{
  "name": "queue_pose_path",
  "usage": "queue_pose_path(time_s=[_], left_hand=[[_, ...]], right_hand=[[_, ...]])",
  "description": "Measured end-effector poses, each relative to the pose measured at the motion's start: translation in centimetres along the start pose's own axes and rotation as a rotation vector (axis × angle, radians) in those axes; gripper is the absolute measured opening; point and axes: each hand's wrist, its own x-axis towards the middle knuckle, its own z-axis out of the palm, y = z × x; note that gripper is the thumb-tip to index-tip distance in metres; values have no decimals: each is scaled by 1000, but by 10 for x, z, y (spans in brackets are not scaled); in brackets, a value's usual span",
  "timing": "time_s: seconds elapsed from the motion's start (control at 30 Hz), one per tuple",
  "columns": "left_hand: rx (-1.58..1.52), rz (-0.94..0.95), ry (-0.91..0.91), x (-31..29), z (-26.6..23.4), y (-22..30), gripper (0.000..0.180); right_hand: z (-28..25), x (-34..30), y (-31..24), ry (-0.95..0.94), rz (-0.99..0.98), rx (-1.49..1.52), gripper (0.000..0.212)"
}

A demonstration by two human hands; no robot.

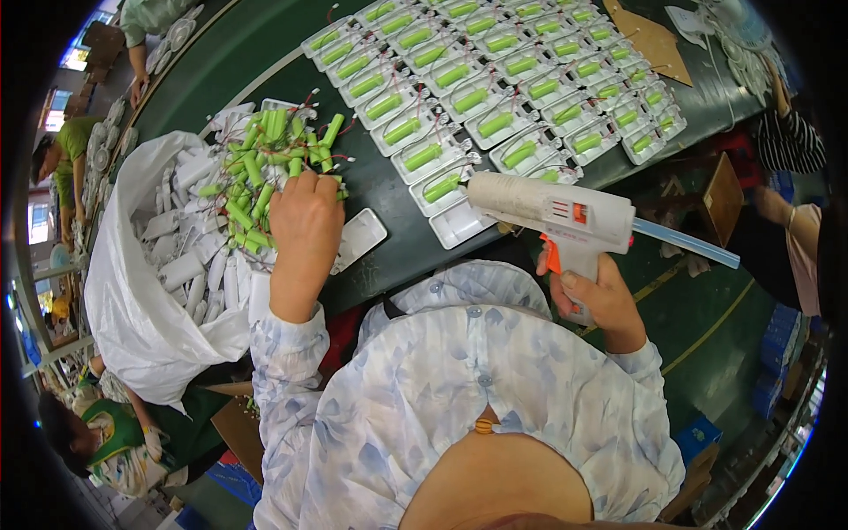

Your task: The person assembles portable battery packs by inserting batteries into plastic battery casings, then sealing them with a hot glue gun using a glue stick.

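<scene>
My right hand (601,296) grips a white hot glue gun (552,208) by its handle, near the orange trigger. A clear bluish glue stick (689,241) sticks out of its back end. The nozzle points left, beside the nearest trays. My left hand (305,221) is at a heap of green battery packs (256,168) with thin red and dark wires. Its fingers are curled downward and their tips are hidden, so what they hold does not show. Rows of white plastic trays (468,99), most with a green battery pack inside, cover the table. The nearest tray (461,224) has no battery pack.
A big white sack (132,291) of white plastic parts (190,265) stands at the left. One white tray (360,237) lies by my left wrist. Brown cardboard (649,40) lies on the dark green table (353,291) at far right. Several people work around.
</scene>
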Motion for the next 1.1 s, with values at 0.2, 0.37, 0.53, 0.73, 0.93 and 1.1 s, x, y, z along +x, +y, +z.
queue_pose_path(time_s=[0.2, 0.37, 0.53, 0.73, 0.93, 1.1], left_hand=[[-280, -5, 4, 5, -1, -10, 13], [-529, -122, 91, 4, -2, -20, 9], [-1309, -404, 176, 5, -7, -38, 6], [-1382, -353, 282, 1, -2, -31, 9], [-913, -244, 166, 0, 1, -15, 13], [-1238, -330, 472, -2, 2, -9, 14]], right_hand=[[-1, -4, -4, 26, -32, -12, 50], [3, -6, -4, 28, -45, 7, 49], [3, -14, -2, 32, -32, -3, 50], [6, -18, -2, 48, -52, 15, 51], [6, -26, -2, 34, -41, -15, 51], [7, -25, 1, 57, -37, -15, 51]])
